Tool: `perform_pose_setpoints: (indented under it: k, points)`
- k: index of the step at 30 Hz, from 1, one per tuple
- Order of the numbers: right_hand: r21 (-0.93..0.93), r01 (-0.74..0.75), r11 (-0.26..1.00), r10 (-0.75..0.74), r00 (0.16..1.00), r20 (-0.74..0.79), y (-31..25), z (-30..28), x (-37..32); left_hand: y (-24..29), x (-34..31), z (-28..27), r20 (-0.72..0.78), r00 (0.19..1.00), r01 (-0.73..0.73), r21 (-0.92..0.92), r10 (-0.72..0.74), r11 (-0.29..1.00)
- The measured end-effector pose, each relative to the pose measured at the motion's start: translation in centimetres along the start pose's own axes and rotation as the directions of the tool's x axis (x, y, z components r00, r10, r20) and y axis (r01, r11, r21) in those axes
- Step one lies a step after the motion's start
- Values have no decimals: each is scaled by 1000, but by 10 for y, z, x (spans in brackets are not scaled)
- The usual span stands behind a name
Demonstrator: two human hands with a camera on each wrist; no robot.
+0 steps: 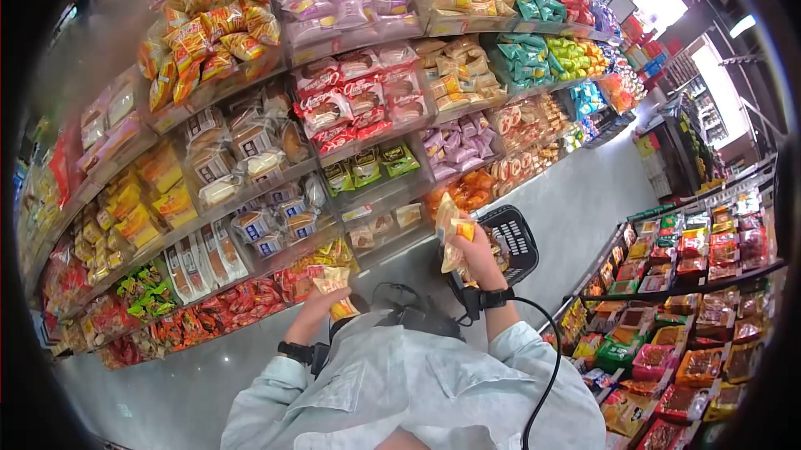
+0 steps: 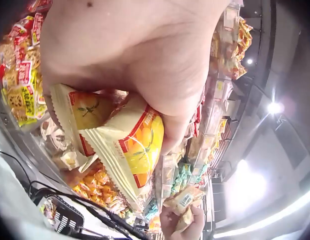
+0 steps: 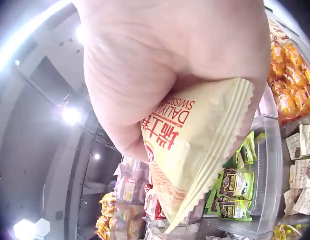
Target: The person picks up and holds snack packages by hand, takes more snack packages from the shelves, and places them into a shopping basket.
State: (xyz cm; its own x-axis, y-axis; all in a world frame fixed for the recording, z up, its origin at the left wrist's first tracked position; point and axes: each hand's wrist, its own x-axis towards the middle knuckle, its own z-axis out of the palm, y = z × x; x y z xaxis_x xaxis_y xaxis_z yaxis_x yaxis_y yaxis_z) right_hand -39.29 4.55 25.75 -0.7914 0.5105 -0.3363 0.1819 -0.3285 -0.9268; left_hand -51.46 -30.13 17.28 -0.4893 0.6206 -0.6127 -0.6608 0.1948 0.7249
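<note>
In the head view my left hand [image 1: 310,314] is low at the middle, its fingers around cream Swiss roll packets [image 1: 332,279]. The left wrist view shows two packets [image 2: 132,145] side by side, with orange fruit pictures and crimped ends. My right hand [image 1: 477,256] is higher and further right, gripping more Swiss roll packets [image 1: 451,229]. Close up in the right wrist view, one such packet [image 3: 190,145] carries red lettering and points its crimped end downward. Much of the packets lies hidden behind the palms. A black basket [image 1: 524,243] with goods inside stands just beyond the right hand.
Tiered shelves of packaged snacks curve across the front, with red packets [image 1: 346,99] and purple packets [image 1: 459,145] in clear bins. Another rack of snack packs [image 1: 667,333] stands at the right. Grey floor [image 1: 576,191] runs between them. A black cable [image 1: 555,350] hangs by the right arm.
</note>
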Motion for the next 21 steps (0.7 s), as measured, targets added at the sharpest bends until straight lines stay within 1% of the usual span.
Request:
perform_pose_setpoints:
  k: [1,5,8,9,12,13,16,17,20,21]
  points:
    - [-18,34,999,-34,999,6,-3,5,6,12,-5,-6,-31,998,-45,20,46,999]
    - [-119,158,980,-155,987,37,-16,15,25,28,12,-35,-44,989,-141,-56,139,988]
    - [-96,161,982,-161,987,8,-37,28,37,34,18,-34,-112,975,-207,-151,192,967]
    - [-118,211,970,-212,977,5,-37,26,48,37,18,-30,-148,975,-191,-167,167,967]
    - [-210,302,930,-304,952,20,-50,18,74,21,26,-26,-181,979,-130,-229,90,965]
    - [-249,311,917,-316,949,23,-56,14,84,14,30,-23,-200,974,-147,-211,105,966]
    - [-321,408,855,-403,911,86,-78,2,121,3,37,-13,-230,968,-137,-129,105,982]
    - [-288,449,846,-447,891,76,-80,-5,140,2,38,-8,-240,966,-140,-154,100,978]
    - [-347,515,784,-501,855,137,-106,-26,189,4,50,9,-303,943,-200,-190,136,961]
    - [-418,556,719,-550,822,148,-115,-34,205,6,53,17,-336,932,-211,-201,135,957]
